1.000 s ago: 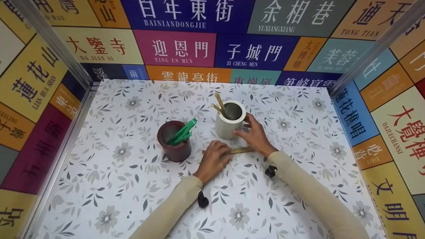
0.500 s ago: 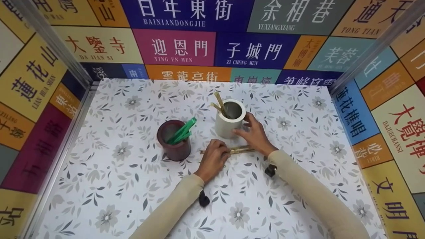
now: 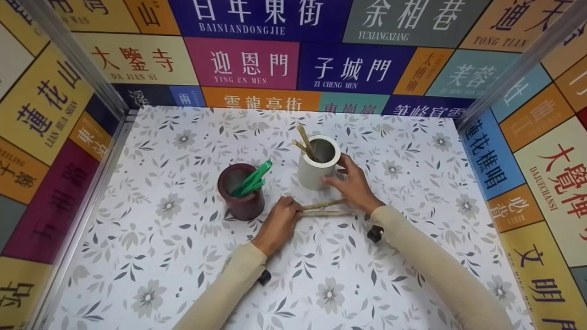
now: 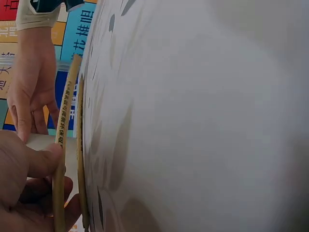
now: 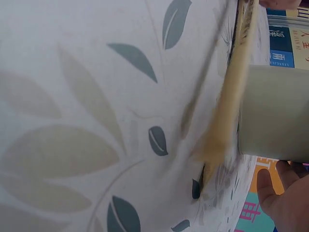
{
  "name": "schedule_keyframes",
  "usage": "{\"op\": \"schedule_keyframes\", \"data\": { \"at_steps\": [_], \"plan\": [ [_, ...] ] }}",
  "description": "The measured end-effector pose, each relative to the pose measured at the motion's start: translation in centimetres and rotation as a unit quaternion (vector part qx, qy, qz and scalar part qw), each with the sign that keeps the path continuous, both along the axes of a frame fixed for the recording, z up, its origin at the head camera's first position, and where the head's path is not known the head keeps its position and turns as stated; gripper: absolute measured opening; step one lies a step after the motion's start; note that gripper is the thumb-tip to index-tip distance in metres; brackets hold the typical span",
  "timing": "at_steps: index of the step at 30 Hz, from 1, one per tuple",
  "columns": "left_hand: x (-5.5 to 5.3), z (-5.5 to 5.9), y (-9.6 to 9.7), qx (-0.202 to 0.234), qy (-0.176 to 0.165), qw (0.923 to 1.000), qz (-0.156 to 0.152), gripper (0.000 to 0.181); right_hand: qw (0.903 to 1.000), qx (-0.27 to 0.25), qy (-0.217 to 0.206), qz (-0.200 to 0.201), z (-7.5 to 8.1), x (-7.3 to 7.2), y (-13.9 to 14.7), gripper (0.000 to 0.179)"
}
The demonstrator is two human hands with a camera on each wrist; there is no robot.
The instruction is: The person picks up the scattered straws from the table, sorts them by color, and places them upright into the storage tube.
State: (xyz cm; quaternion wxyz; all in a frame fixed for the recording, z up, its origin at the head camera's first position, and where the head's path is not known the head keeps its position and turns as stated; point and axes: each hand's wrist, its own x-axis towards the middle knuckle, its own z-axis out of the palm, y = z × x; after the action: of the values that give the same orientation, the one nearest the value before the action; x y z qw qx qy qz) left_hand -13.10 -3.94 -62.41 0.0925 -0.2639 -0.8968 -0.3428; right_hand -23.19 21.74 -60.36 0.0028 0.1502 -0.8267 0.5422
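My left hand (image 3: 279, 222) pinches a thin bamboo chopstick (image 4: 66, 104) between thumb and fingers. Printed characters run along it, and it is tilted a little off the table. A second chopstick (image 4: 80, 159) lies along the tabletop close beside it. My right hand (image 3: 357, 185) grips the right side of a white cylindrical cup (image 3: 312, 176), thumb on the near side and fingers round the back. Two bamboo-coloured sticks (image 3: 303, 140) lean out of this cup at its left rim. The cup stands upright just beyond the chopsticks.
To the left stands a dark red cup (image 3: 243, 208) holding green sticks (image 3: 251, 179). The table (image 3: 183, 275) has a white leaf-and-flower cover. Printed sign panels (image 3: 247, 64) wall the back and both sides, with metal posts at the corners.
My left hand has shifted left and slightly towards me. The two chopsticks, close together before, now spread apart to the right of it. My right hand stays at the white cup.
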Motion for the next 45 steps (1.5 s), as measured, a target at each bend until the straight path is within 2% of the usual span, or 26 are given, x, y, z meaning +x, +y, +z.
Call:
{"op": "schedule_keyframes", "data": {
  "at_steps": [5,15,20,27,33,37,41,45],
  "plan": [
    [1.0,0.1,-1.3,0.025,0.011,0.9996,0.009,0.007,1.0000,-0.002,-0.002,0.003,0.1,-0.1,0.1,0.081],
    [2.2,1.4,-2.8,0.067,-0.013,0.9975,0.014,0.007,1.0000,0.002,-0.008,-0.002,0.1,-0.1,0.2,0.082],
    [2.3,2.6,-3.1,0.092,-0.027,0.9951,0.024,0.007,1.0000,-0.006,-0.008,0.000,0.1,0.0,0.2,0.081],
    [2.3,5.0,-2.4,0.114,-0.036,0.9918,0.045,0.005,1.0000,0.000,-0.007,-0.001,0.3,0.3,0.1,0.081],
    [1.6,7.2,-0.5,0.162,-0.048,0.9846,0.046,0.007,0.9996,-0.016,-0.022,-0.012,0.2,0.3,-0.1,0.079],
    [0.7,8.4,1.1,0.197,-0.063,0.9776,0.041,0.007,0.9998,-0.011,-0.005,-0.013,-0.1,0.2,-0.1,0.075],
    [-0.6,9.4,2.7,0.244,-0.068,0.9664,0.044,0.006,0.9997,-0.014,0.009,-0.017,-0.1,0.3,-0.3,0.072],
    [-2.0,10.9,4.2,0.298,-0.060,0.9514,0.051,0.007,0.9998,-0.007,0.001,-0.018,0.0,0.4,-0.4,0.068]
  ]
}}
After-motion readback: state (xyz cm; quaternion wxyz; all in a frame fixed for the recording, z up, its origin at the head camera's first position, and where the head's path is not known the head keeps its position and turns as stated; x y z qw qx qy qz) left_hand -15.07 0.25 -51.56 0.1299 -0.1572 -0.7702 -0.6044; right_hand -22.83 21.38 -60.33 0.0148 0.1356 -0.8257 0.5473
